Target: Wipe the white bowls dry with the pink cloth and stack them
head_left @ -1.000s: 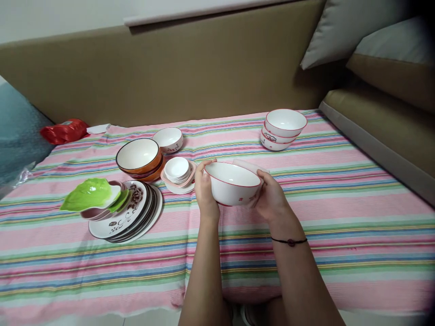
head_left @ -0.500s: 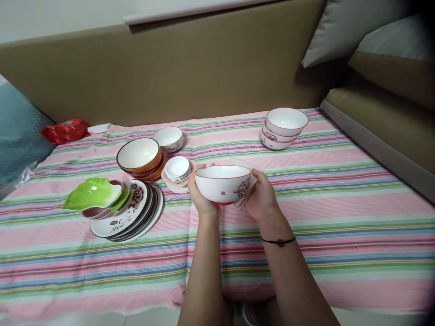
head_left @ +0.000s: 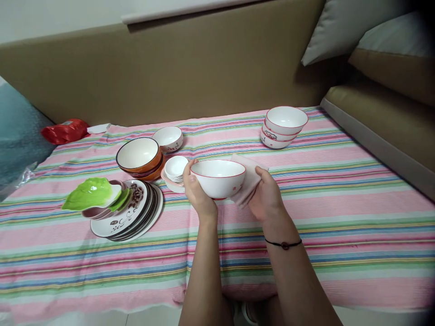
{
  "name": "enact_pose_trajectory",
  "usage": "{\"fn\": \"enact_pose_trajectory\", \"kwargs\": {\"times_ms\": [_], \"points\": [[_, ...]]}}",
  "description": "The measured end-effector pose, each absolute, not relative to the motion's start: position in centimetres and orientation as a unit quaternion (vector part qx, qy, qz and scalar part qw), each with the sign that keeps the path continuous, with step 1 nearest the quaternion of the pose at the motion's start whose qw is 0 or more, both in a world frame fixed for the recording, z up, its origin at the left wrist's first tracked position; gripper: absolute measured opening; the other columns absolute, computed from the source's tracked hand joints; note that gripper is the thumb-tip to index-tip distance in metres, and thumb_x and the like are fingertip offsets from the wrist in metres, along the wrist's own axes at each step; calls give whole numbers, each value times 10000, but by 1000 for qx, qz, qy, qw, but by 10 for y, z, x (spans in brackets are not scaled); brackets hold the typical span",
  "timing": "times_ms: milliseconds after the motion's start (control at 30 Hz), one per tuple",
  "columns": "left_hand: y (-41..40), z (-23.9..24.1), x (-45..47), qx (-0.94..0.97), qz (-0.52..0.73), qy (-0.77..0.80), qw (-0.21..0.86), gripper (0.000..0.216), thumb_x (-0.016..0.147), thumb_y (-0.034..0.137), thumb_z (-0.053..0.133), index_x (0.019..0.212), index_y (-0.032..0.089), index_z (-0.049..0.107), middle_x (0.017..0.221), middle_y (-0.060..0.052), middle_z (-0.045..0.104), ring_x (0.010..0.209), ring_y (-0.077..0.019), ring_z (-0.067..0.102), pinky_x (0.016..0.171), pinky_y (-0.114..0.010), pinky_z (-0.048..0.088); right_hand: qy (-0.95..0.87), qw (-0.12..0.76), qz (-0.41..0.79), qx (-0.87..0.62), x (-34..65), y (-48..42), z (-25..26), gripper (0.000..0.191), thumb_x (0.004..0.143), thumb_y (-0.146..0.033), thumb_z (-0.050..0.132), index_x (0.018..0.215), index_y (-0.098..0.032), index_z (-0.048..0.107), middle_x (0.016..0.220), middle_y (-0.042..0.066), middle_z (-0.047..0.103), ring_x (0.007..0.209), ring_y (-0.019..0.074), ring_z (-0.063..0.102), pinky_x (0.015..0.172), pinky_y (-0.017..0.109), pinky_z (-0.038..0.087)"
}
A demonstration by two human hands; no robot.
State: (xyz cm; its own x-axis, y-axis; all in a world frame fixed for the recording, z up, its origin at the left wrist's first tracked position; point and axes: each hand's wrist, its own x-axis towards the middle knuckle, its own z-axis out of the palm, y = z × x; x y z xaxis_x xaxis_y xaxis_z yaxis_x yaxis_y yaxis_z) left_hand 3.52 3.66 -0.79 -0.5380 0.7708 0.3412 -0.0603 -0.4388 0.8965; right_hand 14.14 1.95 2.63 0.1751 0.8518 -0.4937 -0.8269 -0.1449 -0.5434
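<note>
Bracelet [head_left: 284, 246], thin and dark, is circling the right wrist. Right hand [head_left: 268, 197] is grasping a pale pink cloth [head_left: 249, 179], thumb uppermost, and is holding it at the right side of a bowl. Left hand [head_left: 201, 197] is gripping that bowl [head_left: 218, 181] by its left side, thumb near the rim. Bowl, white with a red rim and small red marks, is being held mouth up between the two hands, above a striped spread [head_left: 238, 253].

Plates [head_left: 131, 213], stacked, the top one floral, are lying at left. Leaf dish [head_left: 90, 194], bright green, is resting over mauve dishes [head_left: 96, 213] on this pile. Small bowls [head_left: 176, 168], white and nested, are standing just beside the left hand. Brown bowls [head_left: 139, 156], white inside, are sitting stacked behind the plates; a white bowl [head_left: 168, 138] is standing just behind them. Red-rimmed bowls [head_left: 285, 120], stacked, are occupying the far right. Red bundle [head_left: 66, 131] is lying at far left. Sofa back [head_left: 204, 68], tan, is closing off the rear; cushions [head_left: 360, 27] are leaning at upper right.
</note>
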Motion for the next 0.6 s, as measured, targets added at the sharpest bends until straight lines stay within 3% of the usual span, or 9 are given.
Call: {"fn": "enact_pose_trajectory", "kwargs": {"times_ms": [167, 300, 400, 500, 600], "points": [[35, -9, 33, 461, 704, 426, 332, 478, 932, 491, 462, 1310, 233, 601, 1381, -62, 570, 1365, -226, 434, 1153, -346, 304, -27, 647, 643, -410, 150, 20, 19, 319, 895, -319, 404, 920, -202, 700, 915, 23, 750, 809, 176, 660, 627, 265, 536], [40, -10, 25, 439, 671, 375, 465, 500, 902, 484, 538, 1338, 245, 584, 1395, -81, 573, 1363, -256, 454, 1119, -387, 366, -41, 624, 647, -437, 165, 20, 13, 381, 899, -349, 364, 967, -202, 708, 845, 28, 743, 654, 179, 622, 477, 268, 467], [43, -12, 21, 462, 647, 359, 489, 559, 840, 459, 642, 1364, 287, 551, 1395, -71, 574, 1366, -269, 449, 1117, -402, 363, -55, 602, 664, -439, 171, 19, 11, 391, 867, -341, 390, 1040, -195, 708, 785, 30, 735, 608, 186, 604, 472, 282, 459], [43, -16, 22, 473, 627, 350, 510, 611, 822, 556, 612, 1368, 290, 540, 1433, -75, 535, 1373, -280, 432, 1105, -400, 373, -77, 600, 682, -412, 169, 18, 10, 366, 816, -311, 450, 1039, -185, 711, 728, 28, 726, 582, 185, 599, 502, 293, 477], [43, -20, 26, 456, 620, 362, 526, 654, 846, 645, 499, 1363, 246, 535, 1353, -116, 593, 1256, -291, 544, 1026, -412, 443, -85, 601, 691, -392, 165, 19, 7, 333, 794, -283, 480, 1003, -172, 715, 747, 38, 732, 591, 186, 616, 495, 282, 478]]}}
